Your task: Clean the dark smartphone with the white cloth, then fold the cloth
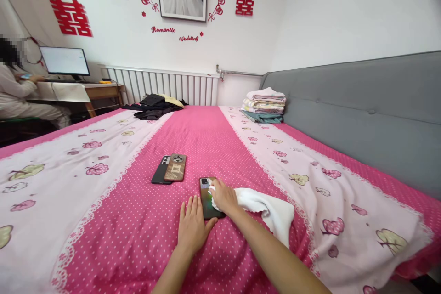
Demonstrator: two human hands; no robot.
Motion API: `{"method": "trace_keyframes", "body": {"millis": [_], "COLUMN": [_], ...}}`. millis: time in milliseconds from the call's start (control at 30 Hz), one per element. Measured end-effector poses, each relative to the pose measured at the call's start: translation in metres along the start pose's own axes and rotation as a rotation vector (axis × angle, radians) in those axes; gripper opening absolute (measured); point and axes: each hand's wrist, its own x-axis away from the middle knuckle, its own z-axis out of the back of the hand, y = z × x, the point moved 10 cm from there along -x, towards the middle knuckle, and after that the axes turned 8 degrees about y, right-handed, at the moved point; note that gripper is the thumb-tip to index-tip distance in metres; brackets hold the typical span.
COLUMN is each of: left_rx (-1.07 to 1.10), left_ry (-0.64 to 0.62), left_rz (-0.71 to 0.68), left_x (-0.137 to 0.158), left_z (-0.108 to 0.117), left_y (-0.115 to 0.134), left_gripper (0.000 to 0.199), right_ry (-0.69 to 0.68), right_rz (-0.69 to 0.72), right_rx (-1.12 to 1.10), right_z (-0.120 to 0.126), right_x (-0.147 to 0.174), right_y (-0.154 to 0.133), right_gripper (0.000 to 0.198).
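A dark phone [207,204] lies back side up on the pink dotted bedspread [138,239], its camera block at the far end. My right hand [223,196] is closed on a white cloth [265,202] and presses part of it against the phone's back; the rest of the cloth trails to the right over the bed. Flat on the bedspread just left of the phone rests my left hand [193,225], fingers stretched out, its thumb at the phone's near edge. Farther off to the left, a brown phone case [175,170] with a round camera area overlaps a black phone [159,173].
Folded cloths [265,105] are stacked by the grey headboard [358,96]. Dark clothes [155,106] lie at the bed's far edge, before a white radiator [165,85]. At left, a person [20,87] sits at a desk with a monitor [65,60].
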Motion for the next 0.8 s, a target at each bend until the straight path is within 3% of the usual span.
{"method": "trace_keyframes", "body": {"millis": [800], "left_rx": [0.019], "left_ry": [-0.084], "left_rz": [0.017], "left_x": [0.001], "left_z": [-0.002], "left_y": [0.003], "left_gripper": [0.074], "right_ry": [-0.023], "right_rz": [-0.059], "right_rx": [0.050], "right_z": [-0.028], "right_x": [-0.053], "right_y": [0.018], "right_gripper": [0.030]}}
